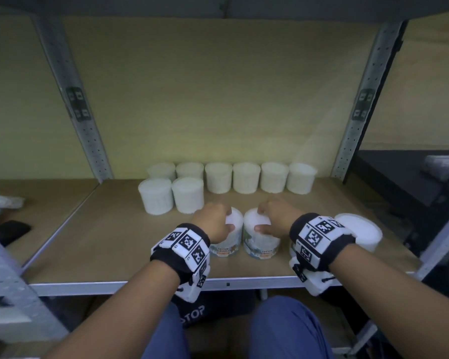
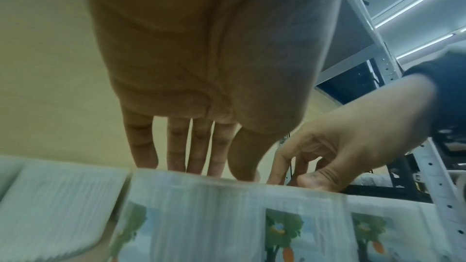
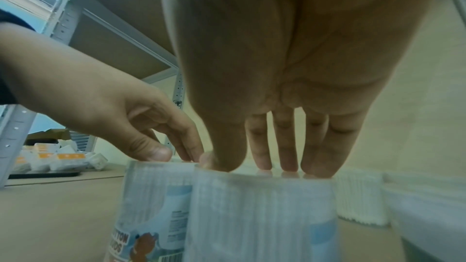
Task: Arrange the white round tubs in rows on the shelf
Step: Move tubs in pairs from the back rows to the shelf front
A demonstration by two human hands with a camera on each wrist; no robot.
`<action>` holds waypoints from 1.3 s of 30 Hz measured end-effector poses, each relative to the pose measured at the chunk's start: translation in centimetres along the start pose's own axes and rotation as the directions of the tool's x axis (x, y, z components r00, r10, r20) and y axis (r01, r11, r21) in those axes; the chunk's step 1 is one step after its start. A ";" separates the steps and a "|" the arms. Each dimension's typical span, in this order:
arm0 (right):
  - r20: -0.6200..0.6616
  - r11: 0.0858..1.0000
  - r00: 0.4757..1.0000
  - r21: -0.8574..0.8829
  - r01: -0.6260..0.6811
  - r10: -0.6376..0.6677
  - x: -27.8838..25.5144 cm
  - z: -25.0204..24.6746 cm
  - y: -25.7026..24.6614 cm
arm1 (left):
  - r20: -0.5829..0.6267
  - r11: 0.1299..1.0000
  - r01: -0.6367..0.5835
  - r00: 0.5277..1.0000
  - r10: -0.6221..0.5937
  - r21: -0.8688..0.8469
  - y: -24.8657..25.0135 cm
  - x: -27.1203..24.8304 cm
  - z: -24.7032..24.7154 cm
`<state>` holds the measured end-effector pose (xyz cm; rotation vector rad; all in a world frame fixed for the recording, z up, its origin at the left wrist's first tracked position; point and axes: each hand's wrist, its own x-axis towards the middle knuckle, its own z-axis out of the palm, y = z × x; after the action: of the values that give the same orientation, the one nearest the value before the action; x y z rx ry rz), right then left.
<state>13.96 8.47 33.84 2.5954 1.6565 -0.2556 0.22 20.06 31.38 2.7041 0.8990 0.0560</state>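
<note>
The left hand (image 1: 213,222) and right hand (image 1: 278,216) are each gripping a tub (image 1: 261,235) by its lid rim, near the shelf's (image 1: 114,260) front edge. The tubs are looking light, rigid and slick-walled.

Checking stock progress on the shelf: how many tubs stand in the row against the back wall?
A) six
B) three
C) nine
A: the head view shows six tubs in the back row on the shelf, with two more in front at its left end.
</note>
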 end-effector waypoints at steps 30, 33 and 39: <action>-0.019 0.991 0.998 0.126 -0.053 0.056 -2.9 1.2 1.1 | -0.022 0.999 -0.019 1.000 0.018 -0.047 2.0 -2.7 0.3; -0.014 0.992 0.999 0.119 -0.046 0.048 -3.0 0.9 1.1 | -0.019 0.998 -0.032 0.999 0.031 -0.050 2.0 -2.7 0.2; -0.068 0.984 0.998 0.177 0.001 0.011 -2.9 -1.1 0.5 | -0.030 0.993 -0.035 0.999 0.032 -0.114 1.0 -2.4 -1.5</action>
<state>13.38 5.81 35.39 2.7658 1.7232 -0.3323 -1.30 18.31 33.25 2.6183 0.8322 0.1484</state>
